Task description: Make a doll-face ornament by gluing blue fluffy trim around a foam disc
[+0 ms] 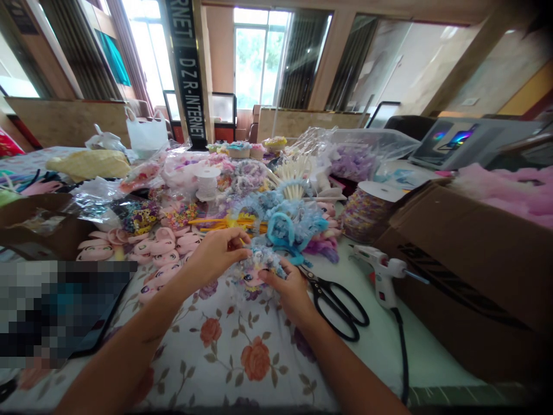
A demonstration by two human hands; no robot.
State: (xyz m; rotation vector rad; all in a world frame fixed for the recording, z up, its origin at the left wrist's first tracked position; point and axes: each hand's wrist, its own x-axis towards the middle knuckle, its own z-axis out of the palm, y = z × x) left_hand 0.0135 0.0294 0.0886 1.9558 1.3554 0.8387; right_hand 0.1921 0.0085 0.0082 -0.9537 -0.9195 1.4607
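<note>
A small doll head (252,279) with a painted eye, wrapped in pale blue and lilac fluffy trim, is held low over the flowered cloth. My right hand (291,289) grips it from the right, thumb across its front and fingers behind. At its upper left, my left hand (228,249) curls with thumb and forefinger drawn toward each other; whatever they pinch is too small to make out. Black-handled scissors (339,305) lie beside my right wrist. Behind the doll head is a heap of light blue fluffy trim (298,222) with a bright blue fuzzy strip (280,229).
Pink doll heads (162,248) cluster at left, near a dark-edged device (108,311). A glue gun (382,274) with a cord lies at right, against a cardboard box (470,276). Farther back stand a spool of multicoloured trim (365,213) and a white spool (208,183).
</note>
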